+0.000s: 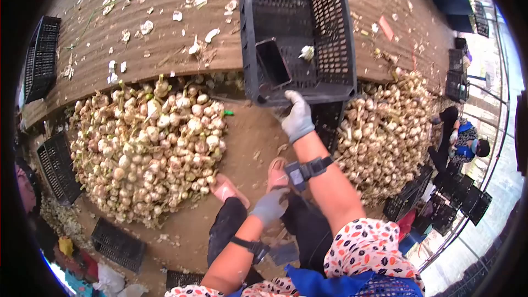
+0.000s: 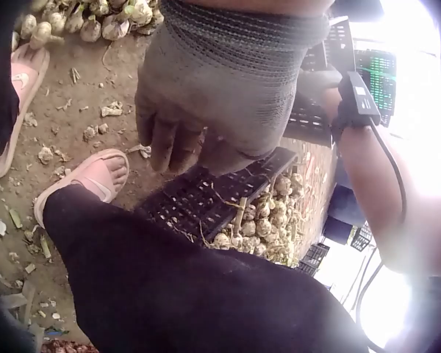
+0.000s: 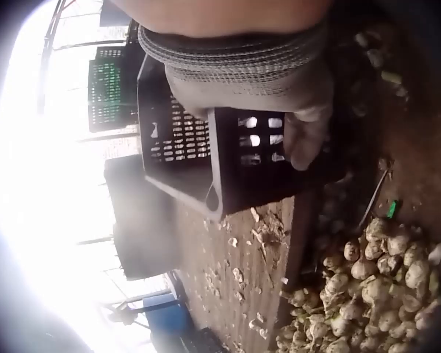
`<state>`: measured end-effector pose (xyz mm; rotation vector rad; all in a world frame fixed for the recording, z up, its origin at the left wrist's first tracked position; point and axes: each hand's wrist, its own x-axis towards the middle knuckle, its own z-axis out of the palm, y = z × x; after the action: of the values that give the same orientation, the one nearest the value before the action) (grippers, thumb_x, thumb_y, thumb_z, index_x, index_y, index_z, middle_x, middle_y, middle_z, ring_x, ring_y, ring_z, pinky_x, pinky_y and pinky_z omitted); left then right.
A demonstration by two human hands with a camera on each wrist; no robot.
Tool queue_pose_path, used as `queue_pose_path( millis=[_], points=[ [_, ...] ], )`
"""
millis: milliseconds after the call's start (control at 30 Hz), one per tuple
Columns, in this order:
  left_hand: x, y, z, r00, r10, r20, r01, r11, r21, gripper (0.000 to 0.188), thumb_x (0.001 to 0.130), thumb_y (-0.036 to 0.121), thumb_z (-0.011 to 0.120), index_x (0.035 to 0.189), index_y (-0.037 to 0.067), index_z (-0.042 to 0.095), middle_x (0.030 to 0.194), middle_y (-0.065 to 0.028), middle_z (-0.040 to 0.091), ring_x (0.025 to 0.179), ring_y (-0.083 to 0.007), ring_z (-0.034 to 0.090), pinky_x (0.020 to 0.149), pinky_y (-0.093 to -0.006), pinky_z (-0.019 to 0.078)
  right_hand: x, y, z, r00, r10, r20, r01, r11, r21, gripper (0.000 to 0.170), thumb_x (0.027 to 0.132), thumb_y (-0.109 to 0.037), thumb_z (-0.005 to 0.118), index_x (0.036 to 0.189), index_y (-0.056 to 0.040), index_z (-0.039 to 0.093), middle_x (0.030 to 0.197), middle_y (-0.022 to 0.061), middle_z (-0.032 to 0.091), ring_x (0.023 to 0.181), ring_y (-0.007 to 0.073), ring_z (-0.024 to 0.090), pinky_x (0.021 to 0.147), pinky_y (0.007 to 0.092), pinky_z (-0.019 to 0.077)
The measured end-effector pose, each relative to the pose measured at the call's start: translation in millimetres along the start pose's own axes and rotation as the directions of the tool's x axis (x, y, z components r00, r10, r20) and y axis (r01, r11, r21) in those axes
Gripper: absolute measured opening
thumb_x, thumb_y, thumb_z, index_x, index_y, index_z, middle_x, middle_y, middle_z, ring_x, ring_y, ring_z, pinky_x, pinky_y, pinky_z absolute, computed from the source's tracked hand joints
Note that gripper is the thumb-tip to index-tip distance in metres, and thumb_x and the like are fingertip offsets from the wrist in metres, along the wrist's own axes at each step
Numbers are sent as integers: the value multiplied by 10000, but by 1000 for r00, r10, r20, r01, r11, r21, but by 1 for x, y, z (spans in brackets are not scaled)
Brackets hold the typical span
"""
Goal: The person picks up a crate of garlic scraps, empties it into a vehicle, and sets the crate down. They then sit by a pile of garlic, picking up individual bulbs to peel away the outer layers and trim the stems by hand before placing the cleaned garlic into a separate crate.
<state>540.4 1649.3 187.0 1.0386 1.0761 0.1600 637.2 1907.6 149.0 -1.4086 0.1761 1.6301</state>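
Note:
My gloved right hand (image 1: 297, 116) grips the near rim of a black plastic crate (image 1: 248, 38). The right wrist view shows the gloved hand (image 3: 257, 92) over the crate's edge, its fingers partly hidden. Inside the crate lie a dark phone (image 1: 273, 63) and one garlic bulb (image 1: 307, 52). My left hand (image 1: 270, 206), in a grey glove, hangs by my knees with loosely bent fingers and holds nothing. Behind that hand in the left wrist view is another black crate (image 2: 206, 198), low by the garlic.
Big heaps of garlic bulbs lie on the left (image 1: 148, 154) and on the right (image 1: 385, 132). The brown ridged platform (image 1: 165, 38) is strewn with peelings. More black crates stand at the left (image 1: 58, 168) and lower left (image 1: 118, 245). Another person (image 1: 465, 146) sits at the far right.

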Motion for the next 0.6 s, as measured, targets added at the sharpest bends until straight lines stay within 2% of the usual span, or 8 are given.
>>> queue_pose_path(
  millis=[100, 267, 367, 467, 500, 533, 567, 600],
  points=[
    [-5, 12, -5, 999, -45, 28, 42, 996, 75, 401, 816, 197, 548, 1194, 63, 545, 973, -172, 627, 896, -315, 602, 779, -360, 462, -11, -7, 15, 1000, -24, -19, 23, 998, -65, 135, 821, -130, 546, 940, -99, 600, 921, 60, 646, 822, 220, 637, 797, 439, 538],
    [-4, -3, -5, 999, 21, -34, -18, 998, 60, 403, 819, 198, 543, 1200, 66, 549, 973, -164, 641, 888, -307, 613, 798, -352, 473, 6, -12, 51, 997, -55, 45, 51, 996, 69, 190, 825, -134, 541, 976, -21, 564, 977, 167, 630, 903, 350, 637, 834, 525, 524],
    [-15, -11, -11, 996, -94, -7, 94, 987, 131, 433, 821, 202, 541, 1239, 88, 534, 1013, -162, 645, 924, -290, 623, 819, -336, 479, 6, -23, 75, 993, 0, 119, -6, 999, 47, 257, 831, -188, 572, 1022, -21, 536, 997, 181, 601, 911, 359, 619, 866, 559, 494],
    [-35, -31, -4, 960, -281, 14, 279, 956, 87, 396, 840, 220, 500, 1214, 104, 559, 1011, -160, 659, 907, -292, 646, 794, -381, 503, -6, -24, 85, 982, 166, 85, -161, 985, -68, 441, 811, -302, 677, 1178, -135, 497, 987, 133, 554, 956, 317, 568, 905, 579, 448],
    [-48, -1, -18, 954, -299, 32, 292, 948, 128, 370, 840, 226, 490, 1176, 100, 579, 976, -161, 666, 883, -301, 649, 787, -393, 504, 12, -21, 61, 913, 304, 272, -271, 950, -154, 616, 824, -372, 660, 1317, -126, 383, 1154, 173, 508, 1080, 347, 523, 933, 567, 431],
    [-63, 30, -37, 941, -334, 46, 325, 935, 146, 347, 841, 232, 481, 1139, 97, 599, 941, -162, 673, 858, -311, 652, 780, -405, 504, -61, -42, 94, 939, 330, 94, -215, 782, -585, 603, 906, -382, 539, 1389, -118, 292, 1306, 195, 425, 1174, 358, 480, 981, 522, 415],
    [-75, 25, -33, 987, -138, -83, 147, 983, 110, 321, 834, 248, 483, 1084, 98, 620, 878, -167, 676, 836, -318, 655, 759, -403, 511, -41, -32, 53, 816, 337, 470, -18, 828, -561, 535, 972, -347, 394, 1433, -138, 222, 1367, 195, 399, 1233, 335, 451, 1013, 467, 398],
    [-81, 26, -33, 981, -178, -83, 181, 983, 35, 345, 826, 252, 489, 1112, 101, 611, 955, -172, 666, 850, -320, 657, 745, -415, 516, -56, -35, 43, 680, 473, 561, 99, 699, -709, 475, 991, -297, 335, 1427, -126, 256, 1382, 176, 398, 1228, 319, 460, 1011, 433, 400]
  ],
)
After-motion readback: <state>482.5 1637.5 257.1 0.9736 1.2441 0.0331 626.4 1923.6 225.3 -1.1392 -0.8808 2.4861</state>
